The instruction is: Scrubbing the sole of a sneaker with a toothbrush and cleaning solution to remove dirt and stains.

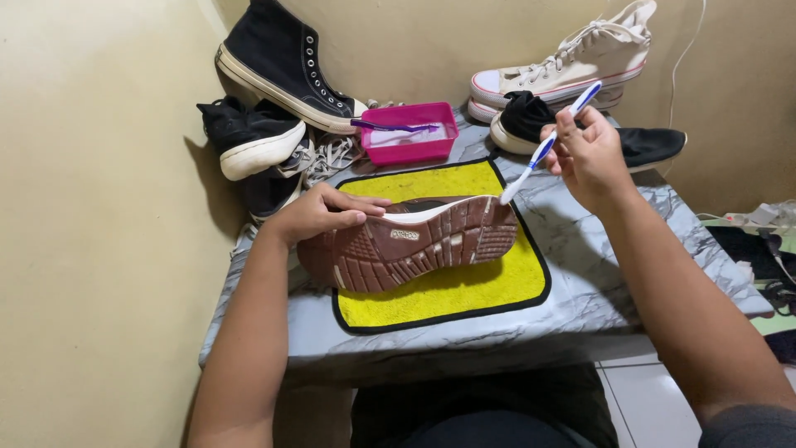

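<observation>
Left hand (319, 214) clamps the heel end of a brown-soled shoe (410, 245), tipped on its side with the sole toward the camera, on a yellow cloth (452, 290) on the marble tabletop (580, 274). Right hand (587, 153), closed on a blue-and-white toothbrush (547, 145), hovers above and to the right of the toe; the brush head sits at the toe's white edge, contact unclear. Behind: pink tray (408, 133) with purple brush (390, 126), black high-top (282, 62), black sneakers (249, 137), white high-top (572, 62).
</observation>
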